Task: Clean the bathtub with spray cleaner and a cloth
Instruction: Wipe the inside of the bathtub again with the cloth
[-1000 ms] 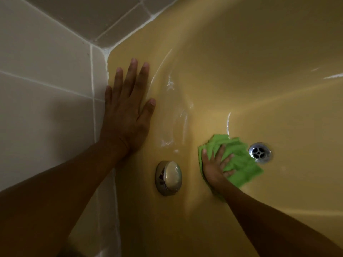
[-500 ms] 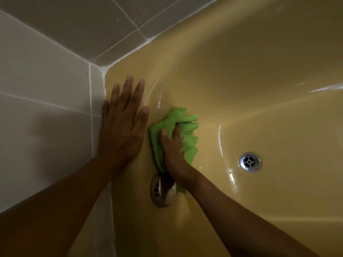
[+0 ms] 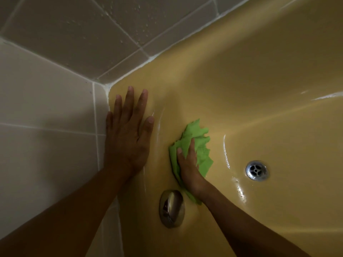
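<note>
Two tiled walls meet in a corner. The left wall of large, glossy off-white ceramic tiles [image 3: 46,101] is the brighter one. The far wall of matt grey-brown ceramic tiles [image 3: 70,38] lies in dimmer light. Narrow white grout lines [image 3: 96,127] run between the tiles. Small water droplets [image 3: 146,25] speckle the grey-brown tiles, and an uneven white sealant bead [image 3: 163,51] edges their lower border.

Grey tiles [image 3: 78,39]; white tiles [image 3: 46,101].

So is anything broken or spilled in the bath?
Nothing looks broken or out of place. The bathtub shines with wet streaks near the drain, and droplets dot the tiles, which fits cleaning. The right hand presses the green cloth against the tub wall.
</note>
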A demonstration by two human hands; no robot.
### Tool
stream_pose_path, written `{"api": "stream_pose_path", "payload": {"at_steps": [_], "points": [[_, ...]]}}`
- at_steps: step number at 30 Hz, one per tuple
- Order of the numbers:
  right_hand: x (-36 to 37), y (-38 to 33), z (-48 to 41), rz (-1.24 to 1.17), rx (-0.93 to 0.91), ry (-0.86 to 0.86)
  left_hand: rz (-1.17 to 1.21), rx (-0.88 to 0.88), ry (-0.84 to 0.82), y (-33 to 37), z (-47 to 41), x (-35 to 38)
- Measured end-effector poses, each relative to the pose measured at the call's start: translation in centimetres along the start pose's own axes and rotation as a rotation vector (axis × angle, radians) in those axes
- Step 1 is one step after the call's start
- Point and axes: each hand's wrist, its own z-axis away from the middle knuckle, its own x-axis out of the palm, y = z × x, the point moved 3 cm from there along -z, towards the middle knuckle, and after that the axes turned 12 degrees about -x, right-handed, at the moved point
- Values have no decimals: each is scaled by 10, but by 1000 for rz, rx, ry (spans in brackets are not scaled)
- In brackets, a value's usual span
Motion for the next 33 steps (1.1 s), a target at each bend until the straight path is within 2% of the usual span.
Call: {"api": "stream_pose_path", "payload": {"at_steps": [3, 5, 11, 14, 18, 24, 29, 33], "points": [[3, -20, -16, 4, 71, 77, -7, 12, 2, 0, -5, -1], [5, -38, -24, -22, 55, 117, -4, 14, 0, -1, -8, -1], [24, -84, -27, 1, -158, 217, -1, 6, -1, -1, -16, -1], [28, -83, -11, 48, -315, 202, 26, -2, 0, 0, -18, -2], [27, -67, -1, 93, -398, 187, 36, -3, 9, -1, -21, -2], [15, -38, -1, 189, -296, 102, 40, -6, 14, -2, -26, -2], [4, -25, -23, 151, -81, 222, 74, -10, 18, -1, -28, -4], [-13, -32, -37, 86, -97, 337, 86, -16, 7, 1, -29, -5]]}}
